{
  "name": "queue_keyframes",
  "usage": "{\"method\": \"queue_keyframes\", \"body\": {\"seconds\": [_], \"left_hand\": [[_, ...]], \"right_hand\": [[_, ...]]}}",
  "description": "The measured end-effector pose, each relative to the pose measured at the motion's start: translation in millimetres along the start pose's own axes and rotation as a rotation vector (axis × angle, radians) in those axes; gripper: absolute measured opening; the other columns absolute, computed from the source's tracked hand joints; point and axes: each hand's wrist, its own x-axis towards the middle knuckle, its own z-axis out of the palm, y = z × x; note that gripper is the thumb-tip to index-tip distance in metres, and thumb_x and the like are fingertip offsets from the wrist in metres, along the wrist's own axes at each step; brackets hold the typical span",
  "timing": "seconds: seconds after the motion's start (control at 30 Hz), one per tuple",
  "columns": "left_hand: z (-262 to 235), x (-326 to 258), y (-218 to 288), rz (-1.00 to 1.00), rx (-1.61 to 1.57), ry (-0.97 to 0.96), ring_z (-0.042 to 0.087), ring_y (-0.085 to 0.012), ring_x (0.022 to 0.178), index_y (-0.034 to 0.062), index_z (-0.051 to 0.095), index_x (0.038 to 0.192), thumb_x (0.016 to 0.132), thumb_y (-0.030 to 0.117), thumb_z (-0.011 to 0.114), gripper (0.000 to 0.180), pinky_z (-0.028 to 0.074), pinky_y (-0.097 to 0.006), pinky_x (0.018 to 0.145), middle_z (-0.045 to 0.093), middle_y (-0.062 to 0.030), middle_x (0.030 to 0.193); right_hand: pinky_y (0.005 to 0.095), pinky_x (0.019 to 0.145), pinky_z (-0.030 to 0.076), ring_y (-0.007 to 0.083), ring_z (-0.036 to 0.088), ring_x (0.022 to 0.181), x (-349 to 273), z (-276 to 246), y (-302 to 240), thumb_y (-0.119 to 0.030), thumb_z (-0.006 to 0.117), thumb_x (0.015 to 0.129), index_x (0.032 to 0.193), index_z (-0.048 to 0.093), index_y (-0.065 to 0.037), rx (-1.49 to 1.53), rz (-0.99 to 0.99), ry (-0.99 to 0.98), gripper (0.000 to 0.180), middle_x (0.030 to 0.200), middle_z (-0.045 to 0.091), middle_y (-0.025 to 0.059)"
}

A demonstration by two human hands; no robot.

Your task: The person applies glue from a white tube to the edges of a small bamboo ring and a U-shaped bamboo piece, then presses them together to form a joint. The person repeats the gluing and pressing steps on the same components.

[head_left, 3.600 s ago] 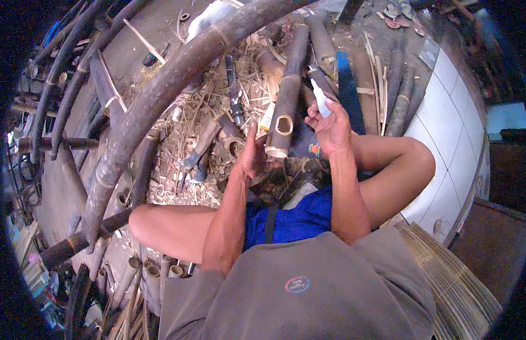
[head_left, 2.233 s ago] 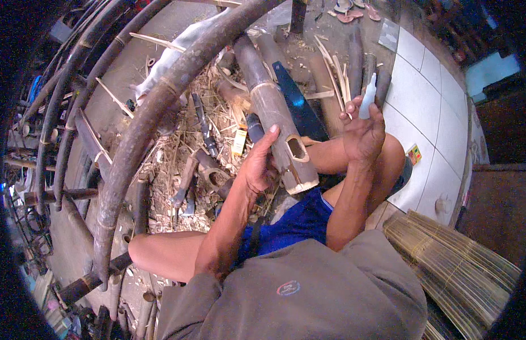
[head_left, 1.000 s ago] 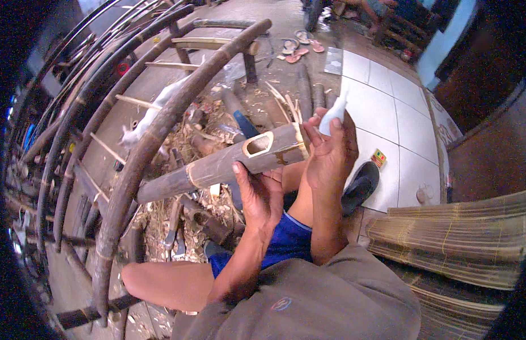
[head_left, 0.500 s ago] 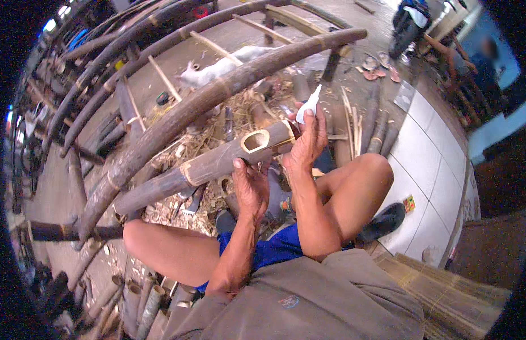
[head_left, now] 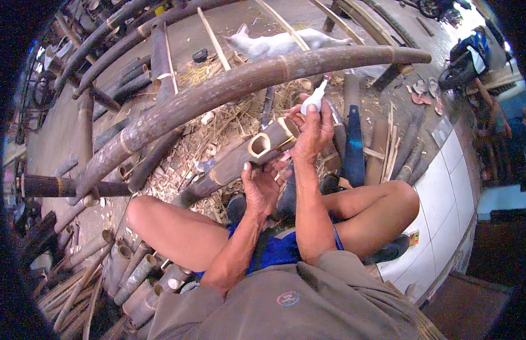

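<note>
Your left hand (head_left: pixel 261 191), thumb and fingers spread, sits against the bamboo tube's (head_left: pixel 231 165) underside; your right hand (head_left: pixel 313 136) pinches a white bottle (head_left: pixel 313 102).

White nozzle bottle (head_left: pixel 314 102) in right hand (head_left: pixel 313 129); holed bamboo tube (head_left: pixel 233 165) apparently against left hand (head_left: pixel 262 191).

We judge this a bamboo workshop from the pale shavings (head_left: pixel 161 182) strewn over the floor (head_left: pixel 186 42), the cut bamboo lengths (head_left: pixel 122 259) clustered together and the large slatted pole frame (head_left: pixel 285 67).
</note>
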Motion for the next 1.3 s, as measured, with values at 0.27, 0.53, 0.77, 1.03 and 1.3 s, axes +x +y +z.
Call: {"method": "queue_keyframes", "body": {"seconds": [0.27, 0.53, 0.77, 1.03, 1.3], "left_hand": [[6.6, -15.4, 84.4, 0.588, 1.629, -0.057, 0.064, -0.0328, 0.098, 0.0053, 0.060, 0.131, 0.070, 0.033, 0.087, 0.073, 0.053, -0.043, 0.090, 0.063, -0.0173, 0.111], [-6.5, 56.5, 121.0, 0.070, 1.865, -0.418, 0.068, -0.0427, 0.107, 0.0086, 0.053, 0.142, 0.069, 0.044, 0.086, 0.087, 0.053, -0.049, 0.091, 0.068, -0.0233, 0.118], [-36.7, 70.1, 96.6, 0.201, 2.165, -0.261, 0.062, -0.0465, 0.116, 0.0162, 0.052, 0.144, 0.069, 0.043, 0.089, 0.088, 0.054, -0.052, 0.094, 0.060, -0.0259, 0.129], [-129.8, 81.0, 72.7, 0.295, 2.318, -0.201, 0.055, -0.0460, 0.120, 0.0205, 0.049, 0.148, 0.068, 0.033, 0.092, 0.091, 0.050, -0.055, 0.098, 0.055, -0.0247, 0.128], [-139.7, 72.7, 66.0, 0.179, 2.302, -0.142, 0.052, -0.0437, 0.124, 0.0222, 0.048, 0.148, 0.073, 0.036, 0.090, 0.087, 0.049, -0.055, 0.099, 0.053, -0.0220, 0.129]], "right_hand": [[0.0416, 0.068, 0.067, 0.0225, 0.070, 0.083, 13.3, -32.8, 14.8, -0.017, 0.062, 0.100, 0.130, 0.057, 0.000, 0.076, 0.092, -0.047, 0.035, 0.116, 0.068, 0.0189], [0.0425, 0.073, 0.067, 0.0241, 0.070, 0.087, 14.7, -41.7, 15.9, -0.016, 0.063, 0.100, 0.130, 0.058, 0.001, 0.151, 0.173, -0.051, 0.035, 0.114, 0.069, 0.0181], [0.0419, 0.083, 0.063, 0.0228, 0.069, 0.094, 30.1, -102.9, 15.5, -0.017, 0.068, 0.096, 0.132, 0.060, 0.000, -0.104, 0.170, 0.077, 0.040, 0.112, 0.070, 0.0133], [0.0330, 0.064, 0.059, 0.0192, 0.072, 0.081, 4.5, -145.9, 48.8, -0.016, 0.068, 0.097, 0.129, 0.063, -0.002, -0.288, 0.538, -0.075, 0.035, 0.104, 0.074, 0.0115], [0.0333, 0.063, 0.059, 0.0214, 0.073, 0.082, -26.4, -150.7, 95.6, -0.018, 0.068, 0.098, 0.127, 0.064, -0.002, -0.353, 0.696, -0.160, 0.033, 0.106, 0.073, 0.0109]]}}
